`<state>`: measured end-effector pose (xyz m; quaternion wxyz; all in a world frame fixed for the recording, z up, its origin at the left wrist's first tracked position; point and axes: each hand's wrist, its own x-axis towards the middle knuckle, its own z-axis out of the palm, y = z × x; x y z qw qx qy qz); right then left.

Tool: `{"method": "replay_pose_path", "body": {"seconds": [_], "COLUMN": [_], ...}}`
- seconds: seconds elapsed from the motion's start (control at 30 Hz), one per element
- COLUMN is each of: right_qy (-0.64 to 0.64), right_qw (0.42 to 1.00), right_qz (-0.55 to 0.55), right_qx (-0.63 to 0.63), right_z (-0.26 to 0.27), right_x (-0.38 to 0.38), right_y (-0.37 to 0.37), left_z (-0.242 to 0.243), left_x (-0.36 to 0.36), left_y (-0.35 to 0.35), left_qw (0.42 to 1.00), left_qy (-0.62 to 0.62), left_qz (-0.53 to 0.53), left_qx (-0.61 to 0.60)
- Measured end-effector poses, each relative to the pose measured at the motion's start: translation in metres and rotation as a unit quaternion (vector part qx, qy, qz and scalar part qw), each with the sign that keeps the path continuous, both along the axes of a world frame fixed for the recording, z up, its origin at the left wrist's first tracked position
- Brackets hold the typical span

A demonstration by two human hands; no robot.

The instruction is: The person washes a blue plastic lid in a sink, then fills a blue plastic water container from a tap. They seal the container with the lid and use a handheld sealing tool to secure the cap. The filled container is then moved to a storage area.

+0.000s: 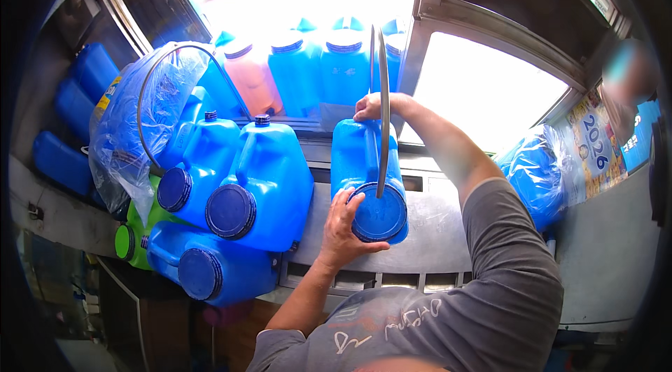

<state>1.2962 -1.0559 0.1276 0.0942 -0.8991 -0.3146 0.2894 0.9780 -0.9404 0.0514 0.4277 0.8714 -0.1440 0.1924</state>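
Observation:
A blue plastic water jug (349,157) stands before me on a metal counter, its large round screw cap (382,214) facing me. My left hand (344,233) is spread around the left side of this cap, thumb below and fingers above. At the jug's far end, my right hand (369,107) has its fingers curled down on the top edge; whatever small part lies under them is hidden. A curved metal filling tube (385,109) arches over the jug's handle (371,151). Its lower end appears in front of the cap; I cannot tell whether they touch.
Blue jugs (273,178) crowd the left, with a green jug (149,230) and another bent metal tube (142,104). Behind the sill stand several jugs, one pinkish (253,80). Bagged blue items (535,178) sit at right. The metal counter (436,220) has slots.

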Motion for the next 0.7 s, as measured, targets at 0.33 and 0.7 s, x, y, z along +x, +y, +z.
{"method": "replay_pose_path", "body": {"seconds": [0.33, 0.7], "right_qy": [-0.105, -0.172], "right_qw": [0.979, 0.930], "right_qz": [-0.168, -0.326], "right_qx": [0.037, -0.004], "right_z": [-0.029, -0.033], "right_x": [-0.045, -0.173], "right_y": [-0.055, -0.215], "left_z": [0.004, 0.009], "left_x": [-0.019, -0.009], "left_y": [0.041, 0.019], "left_qw": [0.991, 0.986], "left_qy": [0.052, 0.034], "left_qz": [-0.118, -0.163], "left_qx": [-0.043, 0.004]}}
